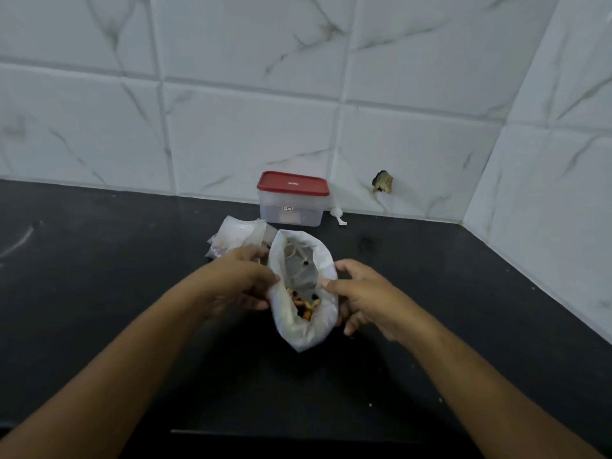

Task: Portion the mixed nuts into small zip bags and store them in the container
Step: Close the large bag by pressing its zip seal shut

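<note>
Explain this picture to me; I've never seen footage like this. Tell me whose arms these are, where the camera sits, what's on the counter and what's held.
No machine here: one camera worn on a person's head looks down at their own bare arms. The left hand and right hand each hold a side of an open plastic bag, its mouth wide open; mixed nuts show inside. Behind it on the black counter lie small plastic bags, and a clear container with a red lid, closed, stands near the tiled wall.
</note>
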A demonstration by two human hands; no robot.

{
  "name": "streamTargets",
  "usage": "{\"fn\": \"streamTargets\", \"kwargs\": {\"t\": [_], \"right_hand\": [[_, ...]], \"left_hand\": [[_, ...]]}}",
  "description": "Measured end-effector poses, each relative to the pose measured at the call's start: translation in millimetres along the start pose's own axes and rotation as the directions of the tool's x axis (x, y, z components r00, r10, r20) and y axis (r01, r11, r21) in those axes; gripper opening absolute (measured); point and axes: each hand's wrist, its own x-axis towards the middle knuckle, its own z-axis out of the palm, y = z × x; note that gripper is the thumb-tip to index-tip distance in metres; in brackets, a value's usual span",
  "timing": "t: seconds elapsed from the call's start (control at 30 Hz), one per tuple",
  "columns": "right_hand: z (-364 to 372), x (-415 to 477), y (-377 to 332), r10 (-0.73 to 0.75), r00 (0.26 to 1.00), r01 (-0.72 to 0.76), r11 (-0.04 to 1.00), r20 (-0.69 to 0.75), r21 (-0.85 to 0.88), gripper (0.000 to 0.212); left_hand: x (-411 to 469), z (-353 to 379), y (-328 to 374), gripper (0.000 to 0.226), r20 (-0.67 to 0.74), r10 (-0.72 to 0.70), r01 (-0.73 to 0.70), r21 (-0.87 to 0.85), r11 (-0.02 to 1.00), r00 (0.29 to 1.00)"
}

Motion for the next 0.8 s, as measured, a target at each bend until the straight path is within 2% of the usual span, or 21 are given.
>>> {"fn": "streamTargets", "kwargs": {"t": [0.1, 0.2, 0.37, 0.43, 0.5, 0.6, 0.7, 0.8], "right_hand": [[1, 3, -11, -0.016, 0.999, 0.022, 0.988, -0.039, 0.153, 0.019], [-1, 9, -23, 0.045, 0.991, -0.003, 0.952, -0.130, 0.306, 0.022], [3, 11, -43, 0.121, 0.993, -0.095, 0.854, -0.017, 0.511, 0.017], [-1, 14, -46, 0.153, 0.987, -0.094, 0.813, -0.056, 0.574, 0.014], [-4, 16, -46, 0.158, 0.981, -0.065, 0.815, -0.113, 0.576, 0.014], [-3, 15, -45, 0.113, 0.990, -0.057, 0.862, -0.081, 0.503, 0.023], [-5, 18, -37, 0.138, 0.982, -0.056, 0.867, -0.132, 0.495, 0.029], [-1, 13, -34, 0.104, 0.993, -0.070, 0.889, -0.050, 0.453, 0.020]], "left_hand": [[7, 2, 11, 0.029, -0.038, -0.031, 0.024, -0.161, 0.987, 0.999], [16, 9, 20, 0.022, -0.063, -0.112, 0.090, -0.280, 0.956, 0.992], [27, 18, 29, 0.016, -0.033, -0.207, 0.159, -0.524, 0.837, 0.978], [27, 20, 32, 0.010, -0.004, -0.213, 0.174, -0.560, 0.810, 0.977], [27, 22, 33, 0.012, 0.001, -0.193, 0.159, -0.572, 0.805, 0.981], [30, 20, 26, 0.026, -0.070, -0.183, 0.116, -0.546, 0.830, 0.981], [28, 22, 22, 0.016, -0.055, -0.172, 0.115, -0.543, 0.832, 0.984], [28, 22, 21, 0.023, -0.089, -0.145, 0.073, -0.546, 0.835, 0.985]]}}
